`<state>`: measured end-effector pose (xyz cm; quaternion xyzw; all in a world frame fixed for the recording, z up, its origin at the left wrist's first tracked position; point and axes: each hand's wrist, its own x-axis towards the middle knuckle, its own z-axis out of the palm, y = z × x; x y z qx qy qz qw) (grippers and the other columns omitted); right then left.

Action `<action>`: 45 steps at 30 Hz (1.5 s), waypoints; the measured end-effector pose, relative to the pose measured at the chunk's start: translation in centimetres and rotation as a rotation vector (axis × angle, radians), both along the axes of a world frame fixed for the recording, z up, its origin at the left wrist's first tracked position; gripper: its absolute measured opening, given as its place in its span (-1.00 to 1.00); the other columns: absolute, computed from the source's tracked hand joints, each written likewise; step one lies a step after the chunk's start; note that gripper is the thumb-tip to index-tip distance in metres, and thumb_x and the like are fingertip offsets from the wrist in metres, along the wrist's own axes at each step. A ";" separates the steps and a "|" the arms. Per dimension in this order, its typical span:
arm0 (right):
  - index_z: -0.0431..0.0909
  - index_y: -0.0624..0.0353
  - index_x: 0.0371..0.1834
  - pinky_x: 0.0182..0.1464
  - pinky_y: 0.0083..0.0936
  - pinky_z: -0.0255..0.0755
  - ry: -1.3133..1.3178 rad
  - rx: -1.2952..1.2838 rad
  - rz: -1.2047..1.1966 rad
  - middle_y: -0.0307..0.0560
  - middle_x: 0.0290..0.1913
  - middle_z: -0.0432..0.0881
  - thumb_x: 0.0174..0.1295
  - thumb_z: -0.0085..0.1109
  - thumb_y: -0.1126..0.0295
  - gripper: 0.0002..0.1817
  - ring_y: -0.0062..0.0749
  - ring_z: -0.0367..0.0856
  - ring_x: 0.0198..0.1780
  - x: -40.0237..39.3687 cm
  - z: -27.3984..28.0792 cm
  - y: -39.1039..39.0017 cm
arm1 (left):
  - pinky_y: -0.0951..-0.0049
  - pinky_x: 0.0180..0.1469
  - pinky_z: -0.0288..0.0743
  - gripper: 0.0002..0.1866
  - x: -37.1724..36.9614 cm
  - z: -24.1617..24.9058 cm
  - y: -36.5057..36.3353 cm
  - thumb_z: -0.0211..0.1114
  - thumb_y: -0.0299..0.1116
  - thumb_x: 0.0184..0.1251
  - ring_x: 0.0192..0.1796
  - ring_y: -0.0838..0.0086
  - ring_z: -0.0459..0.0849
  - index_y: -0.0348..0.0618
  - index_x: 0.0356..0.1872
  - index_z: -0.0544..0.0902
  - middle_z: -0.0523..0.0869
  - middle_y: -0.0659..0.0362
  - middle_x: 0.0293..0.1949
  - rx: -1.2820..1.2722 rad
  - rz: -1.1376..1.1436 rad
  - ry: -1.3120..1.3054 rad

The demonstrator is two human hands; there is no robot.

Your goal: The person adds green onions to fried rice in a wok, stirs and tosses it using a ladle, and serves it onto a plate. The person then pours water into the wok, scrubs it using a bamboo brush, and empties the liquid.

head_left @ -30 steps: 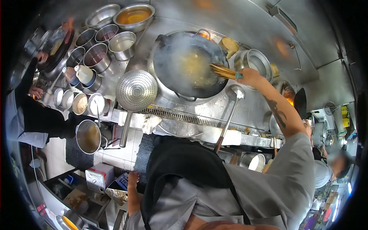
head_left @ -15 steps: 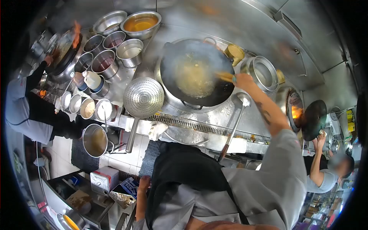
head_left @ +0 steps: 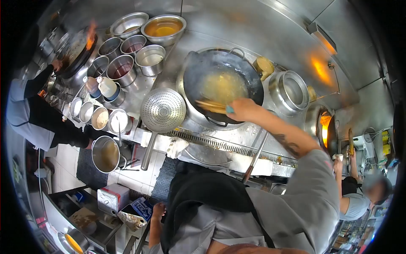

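Observation:
My right hand [head_left: 245, 110] grips a tan bamboo wok brush [head_left: 211, 106], its bristles over the near left wall of a black wok [head_left: 253, 86]. Cloudy yellowish liquid lies in the bottom of the wok, and haze rises from it. A ladle [head_left: 256, 157] with a wooden handle end rests on the counter below my right forearm. Left of the wok lies a large perforated strainer [head_left: 163, 109]. My left hand [head_left: 158, 210] hangs low beside my apron, fingers curled, with no object visible in it.
Metal pots with sauces [head_left: 121, 71], squeeze bottles [head_left: 108, 88] and a bowl of orange liquid [head_left: 164, 28] stand at the left. Stacked steel pots [head_left: 292, 93] sit right of the wok. Burner flames [head_left: 325, 127] show at right. Co-workers [head_left: 353, 192] stand on both sides.
My right hand has swept the brush from the wok's right side to its near left wall. The haze has thinned. The right co-worker's wok has tipped edge-on and flames have grown.

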<state>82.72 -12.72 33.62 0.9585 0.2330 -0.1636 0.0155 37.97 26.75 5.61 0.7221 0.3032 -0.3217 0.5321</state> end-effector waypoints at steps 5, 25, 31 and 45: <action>0.62 0.25 -0.36 -0.15 -0.14 0.54 0.083 -0.289 -0.081 0.20 -0.33 0.65 0.05 0.19 0.07 -0.61 0.02 0.66 -0.20 5.7 -1.5 -3.0 | 0.46 -0.71 0.30 -0.79 -2.8 -10.1 0.1 0.05 -0.34 0.27 -0.67 0.51 0.50 -0.20 -0.42 0.61 0.58 0.19 -0.62 -0.068 0.038 0.213; 0.64 0.11 -0.22 -0.06 -0.18 0.54 -0.248 -0.163 -0.461 0.06 -0.20 0.69 0.09 0.12 0.18 -0.70 0.00 0.68 -0.15 2.5 -4.0 -13.1 | 0.32 -0.58 0.48 -0.78 -3.2 -15.0 2.5 0.11 -0.30 0.22 -0.58 0.37 0.63 -0.15 -0.48 0.65 0.63 0.16 -0.60 0.288 -0.763 -0.516; 0.64 0.08 -0.19 -0.09 -0.13 0.53 -0.124 -0.116 -0.374 0.10 -0.23 0.67 0.06 0.18 0.01 -0.59 0.02 0.65 -0.14 2.9 -3.2 -15.3 | 0.14 -0.44 0.54 -0.75 -3.9 -14.6 4.1 0.10 -0.29 0.18 -0.48 0.16 0.68 -0.16 -0.57 0.64 0.65 0.05 -0.59 0.328 -0.592 -0.334; 0.63 0.24 -0.25 -0.10 -0.14 0.54 -0.080 0.005 -0.025 0.18 -0.31 0.66 0.05 0.21 0.17 -0.65 0.06 0.66 -0.23 2.8 -2.0 1.6 | 0.31 -0.56 0.41 -0.77 -3.1 -8.1 2.8 0.07 -0.38 0.16 -0.59 0.32 0.58 -0.18 -0.60 0.61 0.60 0.12 -0.65 0.027 -0.005 0.078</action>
